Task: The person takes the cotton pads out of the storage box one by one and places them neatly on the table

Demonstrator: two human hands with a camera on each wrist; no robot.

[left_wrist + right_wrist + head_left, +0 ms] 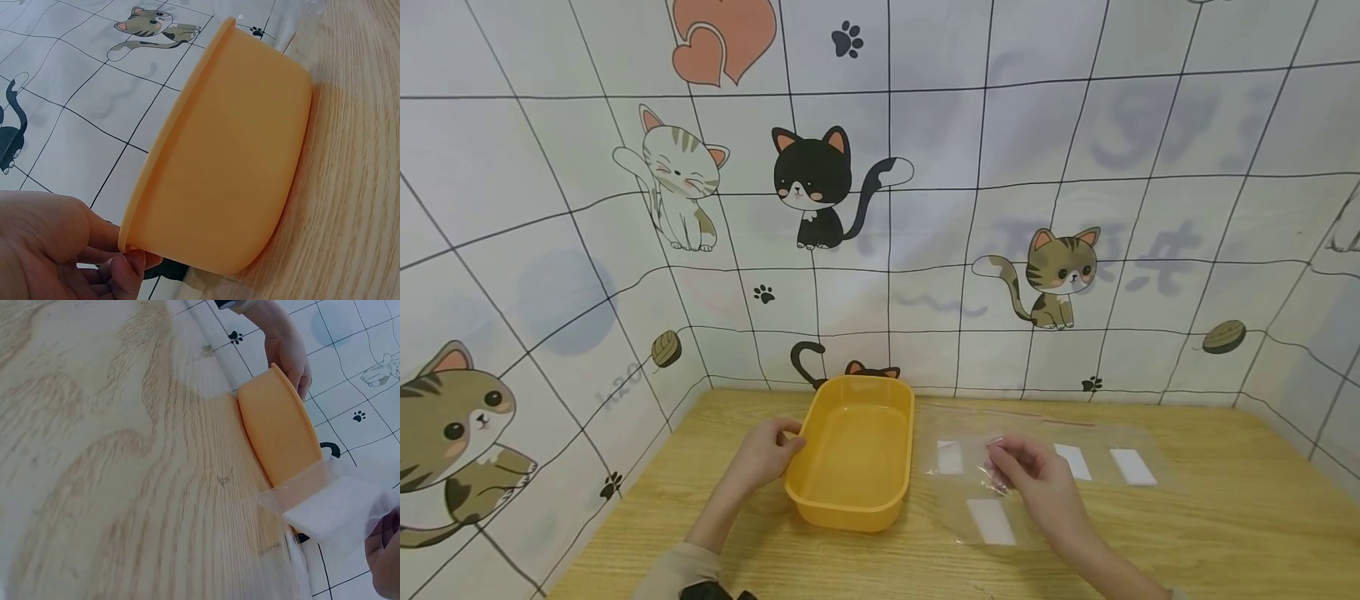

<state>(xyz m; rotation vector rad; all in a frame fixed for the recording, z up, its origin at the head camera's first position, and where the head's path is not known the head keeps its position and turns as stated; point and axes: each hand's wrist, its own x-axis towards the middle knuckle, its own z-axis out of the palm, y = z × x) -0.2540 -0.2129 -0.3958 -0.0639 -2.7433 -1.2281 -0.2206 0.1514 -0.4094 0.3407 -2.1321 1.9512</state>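
A yellow plastic tub (852,454) stands upright on the wooden table, its inside bare. My left hand (762,455) pinches the tub's left rim between thumb and fingers, as the left wrist view (62,250) also shows. To the right of the tub, my right hand (1047,483) pinches a crumpled part of a clear zip bag (337,506) with a white panel. Around that hand, in the head view, several clear bags with white panels (1133,467) lie flat on the table, partly overlapping one another.
Behind the table hangs a white gridded cloth (925,317) printed with cats and paw prints, close to the tub's far rim. It also rises along the left side. The wooden table (1225,533) extends to the right beyond the bags.
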